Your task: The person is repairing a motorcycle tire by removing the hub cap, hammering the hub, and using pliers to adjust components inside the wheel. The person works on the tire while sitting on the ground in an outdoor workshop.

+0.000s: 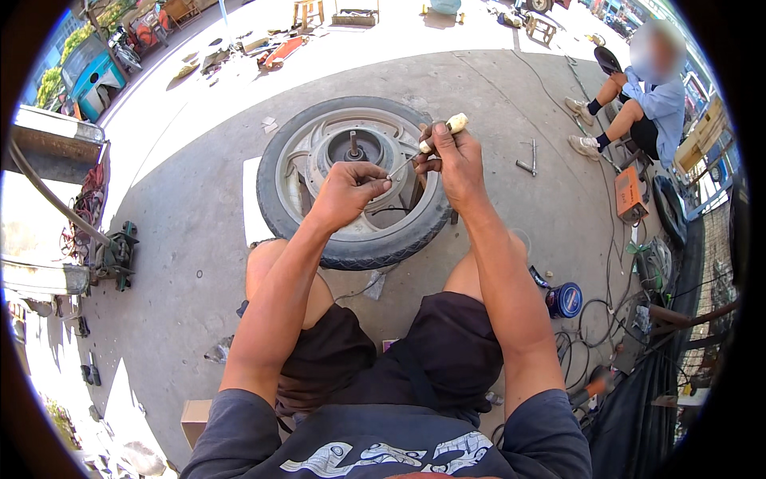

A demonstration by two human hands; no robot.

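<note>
A motor wheel (281, 191) with a black tyre and grey cast spokes lies flat in front of my knees. Its axle (353, 144) stands up from the hub. My right hand (455, 164) is closed around a screwdriver (456, 123) with a cream handle, its thin shaft slanting down to the left. Over the hub cover's near side, my left hand (355, 190) pinches by the screwdriver's tip. What the left fingers hold is too small to make out. Both hands hide parts of the hub and spokes.
A blue tub (565, 300) stands right of my knee, near tangled cables. Further out lie a T-shaped metal tool (529, 160) and an orange machine (630, 195). A seated person (650, 104) is at the far right. A bench vise (117, 255) stands left.
</note>
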